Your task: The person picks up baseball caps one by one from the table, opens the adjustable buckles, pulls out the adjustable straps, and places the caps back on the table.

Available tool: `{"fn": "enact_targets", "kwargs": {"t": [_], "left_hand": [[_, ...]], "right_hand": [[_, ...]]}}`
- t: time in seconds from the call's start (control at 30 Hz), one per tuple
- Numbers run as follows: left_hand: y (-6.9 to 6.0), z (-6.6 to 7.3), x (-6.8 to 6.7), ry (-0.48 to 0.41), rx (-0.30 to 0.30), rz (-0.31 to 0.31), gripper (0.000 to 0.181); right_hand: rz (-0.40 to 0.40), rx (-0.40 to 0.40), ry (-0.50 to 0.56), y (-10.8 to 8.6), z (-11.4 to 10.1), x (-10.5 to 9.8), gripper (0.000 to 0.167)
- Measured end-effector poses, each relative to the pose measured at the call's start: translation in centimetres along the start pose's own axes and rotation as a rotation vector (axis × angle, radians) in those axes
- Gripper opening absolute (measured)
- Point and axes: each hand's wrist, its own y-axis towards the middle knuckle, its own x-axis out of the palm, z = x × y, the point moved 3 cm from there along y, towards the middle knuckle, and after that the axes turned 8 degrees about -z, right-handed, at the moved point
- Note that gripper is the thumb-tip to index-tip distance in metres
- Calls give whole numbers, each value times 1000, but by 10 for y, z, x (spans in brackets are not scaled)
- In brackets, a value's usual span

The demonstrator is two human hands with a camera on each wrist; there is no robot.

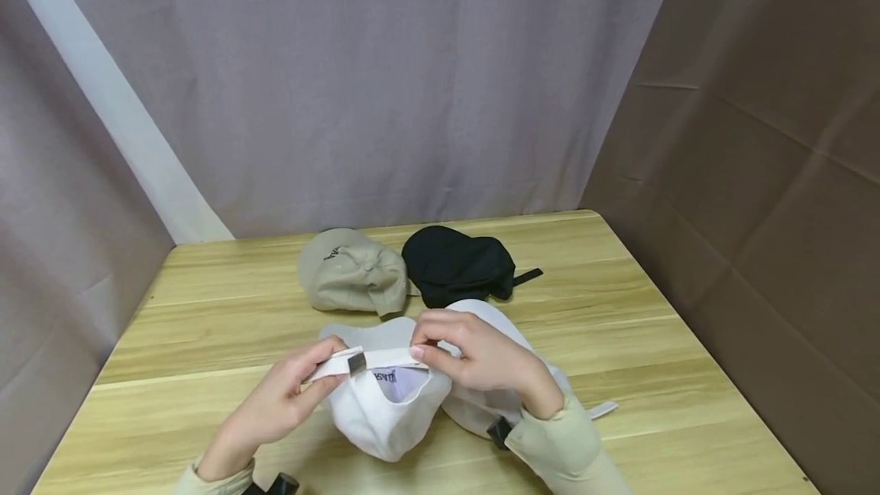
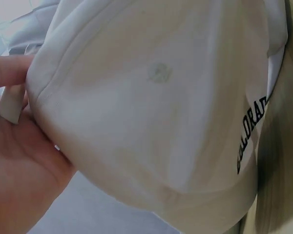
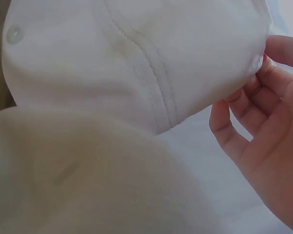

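A white cap point(image 1: 392, 422) is held up near the table's front, its back strap point(image 1: 392, 358) and dark buckle point(image 1: 357, 363) turned toward the head camera. My left hand point(image 1: 275, 396) pinches the strap's left part beside the buckle. With thumb and forefinger, my right hand point(image 1: 481, 354) pinches the strap's right end. The left wrist view shows the cap's crown point(image 2: 136, 97) with dark lettering on its front, beside my left hand point(image 2: 29, 161). In the right wrist view my right hand point(image 3: 268, 117) grips the edge of the cap point(image 3: 136, 53).
A second white cap point(image 1: 481, 403) lies under my right forearm, its strap point(image 1: 603, 409) sticking out to the right. Behind are a beige cap point(image 1: 354, 273) and a black cap point(image 1: 454, 266) on the wooden table point(image 1: 206, 312). Grey curtains point(image 1: 378, 82) stand behind.
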Motion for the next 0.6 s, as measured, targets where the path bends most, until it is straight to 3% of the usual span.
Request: {"fn": "enact_targets", "kwargs": {"t": [0.17,0.27,0.37,0.5,0.6], "left_hand": [[1,0,0,-12,37,-86,33],[1,1,0,-15,29,-119,32],[1,1,-1,-23,27,-85,33],[-1,1,-2,-21,29,17,37],[-3,0,0,-29,32,57,39]], "right_hand": [[4,6,-12,-2,0,-1,13],[1,8,-2,-3,0,-1,13],[1,9,1,-3,0,0,13],[3,2,9,-1,-2,0,13],[7,8,5,0,-3,0,14]]}}
